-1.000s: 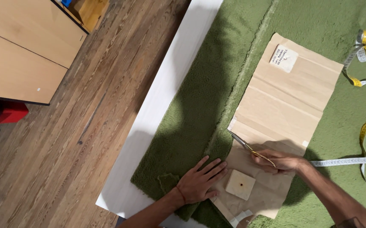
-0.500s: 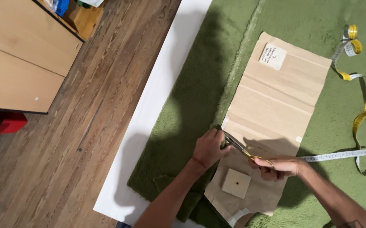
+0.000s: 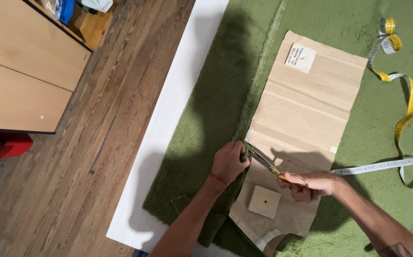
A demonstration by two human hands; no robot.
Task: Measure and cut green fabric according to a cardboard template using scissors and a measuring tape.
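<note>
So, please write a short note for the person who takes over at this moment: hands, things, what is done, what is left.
Left hand: pinches the cut edge of the green fleece fabric.
Right hand: holds the scissors, blades at the fabric edge beside the brown paper pattern.
A small square block lies on the pattern; the measuring tape lies at the right.
Done: the cut reaches the left hand.
Left: the pattern's edge beyond.

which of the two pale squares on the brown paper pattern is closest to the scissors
The blank square block with a centre dot, just below the scissors in the right hand. The other, a written label, sits at the pattern's far end.
</note>
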